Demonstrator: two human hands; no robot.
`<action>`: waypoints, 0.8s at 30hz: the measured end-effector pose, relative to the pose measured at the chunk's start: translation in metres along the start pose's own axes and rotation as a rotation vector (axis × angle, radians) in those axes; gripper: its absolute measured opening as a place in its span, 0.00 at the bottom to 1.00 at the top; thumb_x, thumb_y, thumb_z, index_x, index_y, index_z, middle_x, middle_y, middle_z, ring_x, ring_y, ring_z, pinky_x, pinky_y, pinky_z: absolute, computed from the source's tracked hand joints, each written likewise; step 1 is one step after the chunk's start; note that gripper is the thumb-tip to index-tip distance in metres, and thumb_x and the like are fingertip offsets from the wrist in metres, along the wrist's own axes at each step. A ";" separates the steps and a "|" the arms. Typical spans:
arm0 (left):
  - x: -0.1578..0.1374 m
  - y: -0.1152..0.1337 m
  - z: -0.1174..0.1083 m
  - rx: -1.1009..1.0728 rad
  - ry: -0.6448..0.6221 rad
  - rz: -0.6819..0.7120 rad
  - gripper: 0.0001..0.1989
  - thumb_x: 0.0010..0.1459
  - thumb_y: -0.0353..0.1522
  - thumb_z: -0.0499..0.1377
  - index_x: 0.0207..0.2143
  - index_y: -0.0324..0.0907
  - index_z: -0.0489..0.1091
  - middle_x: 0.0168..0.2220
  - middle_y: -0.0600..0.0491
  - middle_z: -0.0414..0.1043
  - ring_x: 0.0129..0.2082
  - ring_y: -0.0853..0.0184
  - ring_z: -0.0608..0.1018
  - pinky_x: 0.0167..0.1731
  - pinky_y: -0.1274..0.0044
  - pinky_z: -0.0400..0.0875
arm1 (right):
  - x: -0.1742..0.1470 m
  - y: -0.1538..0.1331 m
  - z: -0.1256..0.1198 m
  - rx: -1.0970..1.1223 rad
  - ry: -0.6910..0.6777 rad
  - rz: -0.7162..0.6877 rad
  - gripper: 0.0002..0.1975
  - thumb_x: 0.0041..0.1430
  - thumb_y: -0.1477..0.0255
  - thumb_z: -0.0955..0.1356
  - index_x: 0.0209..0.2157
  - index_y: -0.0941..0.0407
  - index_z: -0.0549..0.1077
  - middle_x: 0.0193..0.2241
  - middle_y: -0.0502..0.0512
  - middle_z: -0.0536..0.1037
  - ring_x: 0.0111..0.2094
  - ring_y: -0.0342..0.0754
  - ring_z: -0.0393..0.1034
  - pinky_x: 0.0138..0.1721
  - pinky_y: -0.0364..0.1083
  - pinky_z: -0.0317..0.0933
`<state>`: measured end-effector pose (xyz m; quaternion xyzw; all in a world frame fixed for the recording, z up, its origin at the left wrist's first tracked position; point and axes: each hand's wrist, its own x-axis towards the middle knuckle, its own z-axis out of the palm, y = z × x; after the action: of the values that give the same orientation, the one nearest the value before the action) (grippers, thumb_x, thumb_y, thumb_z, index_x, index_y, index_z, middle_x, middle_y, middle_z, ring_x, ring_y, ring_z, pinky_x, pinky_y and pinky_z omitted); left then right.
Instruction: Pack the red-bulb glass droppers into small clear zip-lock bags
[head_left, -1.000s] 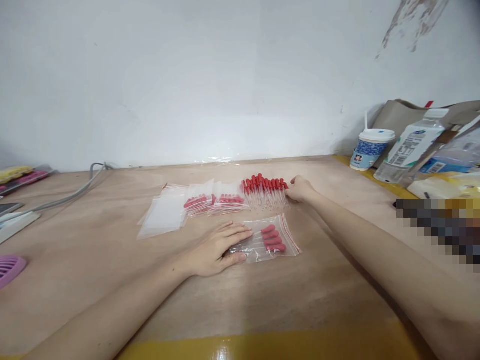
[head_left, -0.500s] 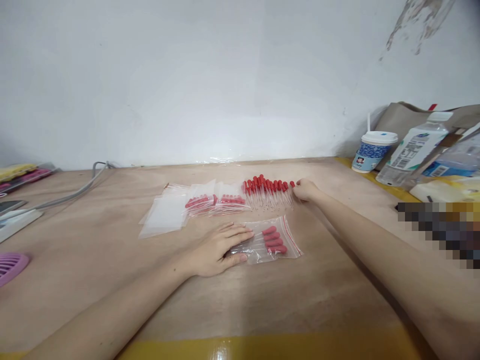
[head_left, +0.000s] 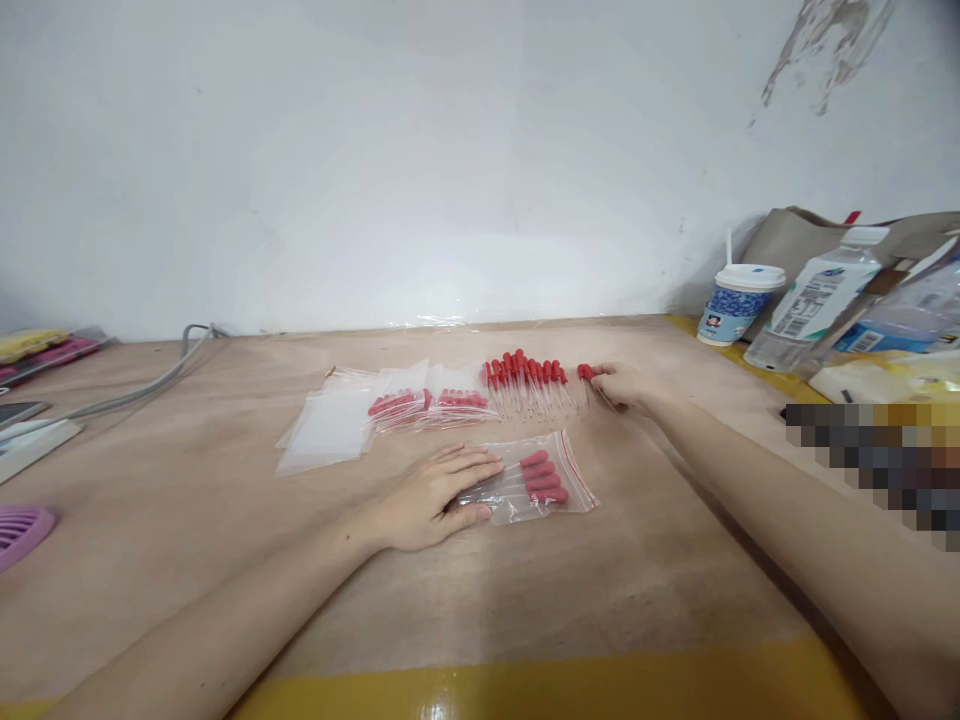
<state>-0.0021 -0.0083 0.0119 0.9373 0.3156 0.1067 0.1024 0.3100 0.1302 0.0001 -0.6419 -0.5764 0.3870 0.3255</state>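
Note:
My left hand lies flat with fingers stretched out, pressing on the lower end of a clear zip bag. Inside that bag are several droppers with red rubber bulbs. Farther off, my right hand pinches droppers by their red bulbs; how many is hard to tell. Just left of it lies a row of loose glass droppers, bulbs toward the wall. Beside the row are filled zip bags in an overlapping stack, then flat bags that look unfilled.
At the right stand a paper cup with a straw, a plastic bottle and a grey-beige bag. A grey cable and a purple slotted object are on the left. Yellow tape runs along the front edge.
My right hand has drawn droppers away from the right end of the row, leaving a gap between them and the rest. My left hand stays on the bag.

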 end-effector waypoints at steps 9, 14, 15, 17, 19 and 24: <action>0.000 -0.001 0.000 -0.011 0.004 -0.001 0.24 0.62 0.41 0.49 0.59 0.45 0.52 0.58 0.49 0.57 0.58 0.61 0.59 0.56 0.64 0.54 | -0.005 -0.002 0.001 0.231 -0.093 0.006 0.13 0.52 0.80 0.62 0.40 0.58 0.69 0.14 0.42 0.56 0.12 0.34 0.44 0.14 0.36 0.38; -0.001 -0.001 0.000 -0.005 0.007 0.004 0.25 0.62 0.41 0.49 0.59 0.44 0.52 0.58 0.49 0.57 0.58 0.61 0.59 0.56 0.65 0.54 | -0.003 0.004 0.002 0.328 -0.066 0.004 0.10 0.51 0.82 0.62 0.36 0.59 0.69 0.15 0.42 0.56 0.13 0.34 0.43 0.14 0.36 0.38; -0.001 -0.001 0.000 -0.004 0.008 0.002 0.24 0.62 0.41 0.49 0.59 0.45 0.53 0.58 0.49 0.57 0.58 0.61 0.59 0.56 0.65 0.54 | -0.002 0.005 0.002 0.341 -0.066 0.007 0.09 0.51 0.82 0.62 0.35 0.59 0.69 0.15 0.42 0.55 0.13 0.34 0.43 0.14 0.36 0.38; -0.001 -0.001 0.000 -0.003 0.003 -0.002 0.24 0.62 0.41 0.49 0.59 0.45 0.53 0.58 0.49 0.57 0.58 0.61 0.59 0.56 0.65 0.54 | -0.002 0.005 0.002 0.361 -0.067 0.013 0.07 0.51 0.82 0.63 0.33 0.59 0.69 0.14 0.42 0.56 0.13 0.34 0.43 0.13 0.36 0.38; -0.001 0.000 0.000 -0.004 -0.001 -0.002 0.24 0.62 0.41 0.49 0.59 0.44 0.53 0.58 0.49 0.57 0.58 0.61 0.59 0.56 0.65 0.54 | -0.002 0.005 0.001 0.373 -0.069 0.019 0.07 0.50 0.82 0.63 0.31 0.60 0.68 0.14 0.42 0.56 0.13 0.34 0.44 0.13 0.36 0.38; -0.001 0.000 0.000 -0.007 0.001 -0.003 0.24 0.62 0.41 0.49 0.59 0.46 0.52 0.58 0.50 0.57 0.58 0.61 0.59 0.56 0.64 0.54 | -0.003 0.005 0.001 0.393 -0.076 0.018 0.06 0.49 0.81 0.64 0.31 0.59 0.69 0.14 0.42 0.57 0.13 0.34 0.43 0.13 0.37 0.37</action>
<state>-0.0027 -0.0088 0.0119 0.9364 0.3166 0.1081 0.1057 0.3117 0.1270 -0.0041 -0.5560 -0.4957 0.5190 0.4192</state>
